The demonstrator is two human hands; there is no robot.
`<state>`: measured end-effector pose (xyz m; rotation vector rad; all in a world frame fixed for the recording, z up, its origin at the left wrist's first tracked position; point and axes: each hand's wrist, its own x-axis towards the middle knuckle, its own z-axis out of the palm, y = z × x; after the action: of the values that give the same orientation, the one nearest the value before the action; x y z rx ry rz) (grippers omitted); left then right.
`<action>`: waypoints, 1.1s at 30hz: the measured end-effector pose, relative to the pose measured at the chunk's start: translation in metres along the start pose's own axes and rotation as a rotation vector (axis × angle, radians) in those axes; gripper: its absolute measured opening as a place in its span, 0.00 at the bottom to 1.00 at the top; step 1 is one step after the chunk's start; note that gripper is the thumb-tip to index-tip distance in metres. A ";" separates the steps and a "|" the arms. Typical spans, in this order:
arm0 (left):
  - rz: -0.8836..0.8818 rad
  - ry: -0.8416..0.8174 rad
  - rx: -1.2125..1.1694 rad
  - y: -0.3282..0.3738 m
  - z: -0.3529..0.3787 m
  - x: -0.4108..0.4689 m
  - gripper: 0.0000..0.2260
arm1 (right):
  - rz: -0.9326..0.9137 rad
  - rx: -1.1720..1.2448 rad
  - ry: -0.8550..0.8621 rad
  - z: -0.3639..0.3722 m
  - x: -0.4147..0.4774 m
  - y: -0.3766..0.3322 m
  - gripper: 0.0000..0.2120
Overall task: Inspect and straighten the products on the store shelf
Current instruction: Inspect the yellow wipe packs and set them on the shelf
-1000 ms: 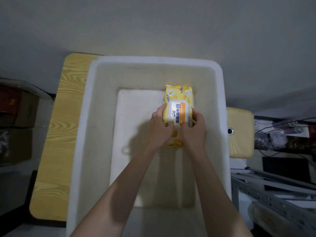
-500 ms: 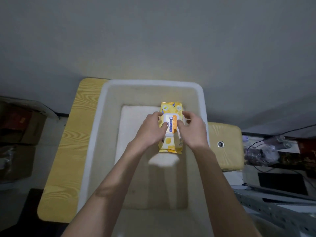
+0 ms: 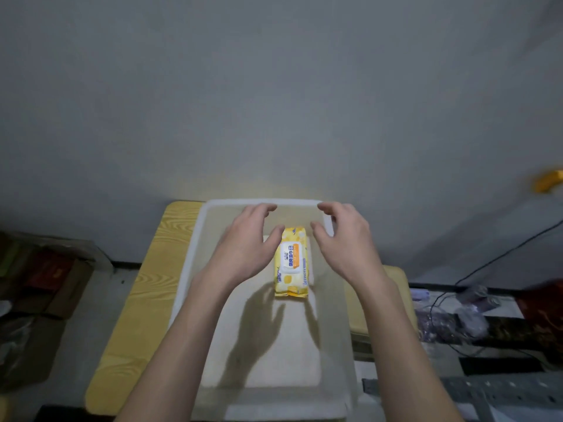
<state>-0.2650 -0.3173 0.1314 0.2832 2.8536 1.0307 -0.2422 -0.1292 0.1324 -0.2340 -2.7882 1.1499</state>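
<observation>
Your two forearms enter from the bottom edge and run up over the bin (image 3: 189, 269), a white tub that fills the lower centre of the frame. The bin stands on a wood-grain table (image 3: 143, 300), which shows along the bin's left side. A grey metal rail (image 3: 502, 391) lies at lower right.

Your left hand (image 3: 243, 248) and right hand (image 3: 344, 248) hover over the upper half of the bin, palms down. Each grip is wide: fingers spread and loosely bent, holding nothing. Both hands cast shadows on the bin floor below them.

The pack (image 3: 292, 263), yellow with a white flap label, lies flat on the bin floor between your hands, its long side running up the frame. Your left thumb tip sits at the pack's upper left corner; contact cannot be confirmed. The right hand is clear of the pack.

A yellow seat (image 3: 401, 277) sits just right of the bin. Boxes (image 3: 45, 278) stand at left centre and cables (image 3: 487, 269) at right centre. A grey wall (image 3: 274, 102) fills the upper frame.
</observation>
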 end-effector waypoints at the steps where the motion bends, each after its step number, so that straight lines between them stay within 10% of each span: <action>1: 0.023 0.009 0.009 0.005 -0.005 -0.010 0.20 | -0.016 -0.007 0.015 -0.006 -0.008 -0.004 0.17; 14: 0.166 0.110 0.041 0.004 -0.031 -0.075 0.20 | -0.033 -0.086 0.120 -0.013 -0.082 -0.033 0.17; 33: 0.318 -0.411 -0.085 -0.046 0.018 -0.161 0.16 | 0.585 -0.074 0.378 0.006 -0.296 -0.011 0.14</action>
<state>-0.1112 -0.3743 0.0926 0.8539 2.4356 0.9976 0.0460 -0.1964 0.1219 -1.1991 -2.4787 0.9540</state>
